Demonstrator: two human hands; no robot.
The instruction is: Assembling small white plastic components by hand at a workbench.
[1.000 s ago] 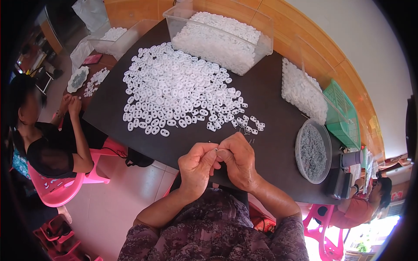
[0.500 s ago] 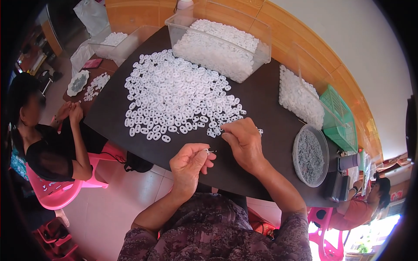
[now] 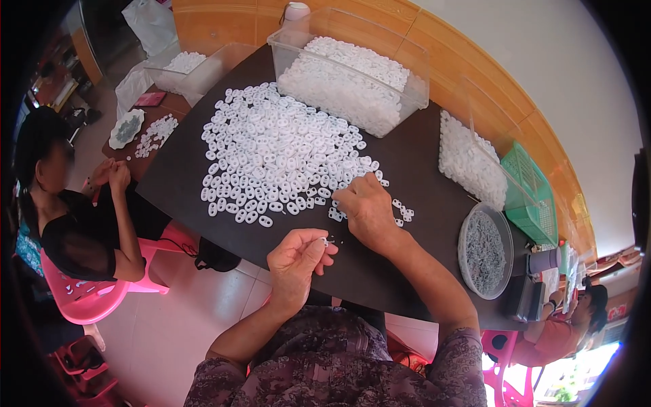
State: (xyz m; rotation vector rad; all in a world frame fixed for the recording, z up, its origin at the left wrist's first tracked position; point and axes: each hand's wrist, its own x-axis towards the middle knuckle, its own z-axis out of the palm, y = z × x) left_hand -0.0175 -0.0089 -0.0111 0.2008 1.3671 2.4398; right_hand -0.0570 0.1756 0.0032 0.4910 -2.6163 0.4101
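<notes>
A small white piece [image 3: 326,241] with a thin dark pin projecting from it sits between the thumb and fingers of a worker's left hand [image 3: 298,268], raised over the near edge of a dark table [image 3: 420,163]. Ahead and to the right, the right hand [image 3: 366,210] bends its fingers down at the edge of a broad pile of white two-holed pieces [image 3: 274,146]; its fingertips are hidden, and whether they grip anything cannot be told. A few loose white pieces [image 3: 405,211] lie just right of that hand, while the pile spreads ahead of both. Beyond the pile, a large clear bin [image 3: 332,105] is heaped with white pieces, and a second clear bin [image 3: 475,180] stands farther right. To the right of the right hand, a round tub [image 3: 500,290] holds grey bits, near a green basket [image 3: 542,224]. Well left of the hands, a co-worker in black [image 3: 74,230] sits on a pink chair [image 3: 95,305], hands together; far right, another person in orange [image 3: 536,339] sits.
</notes>
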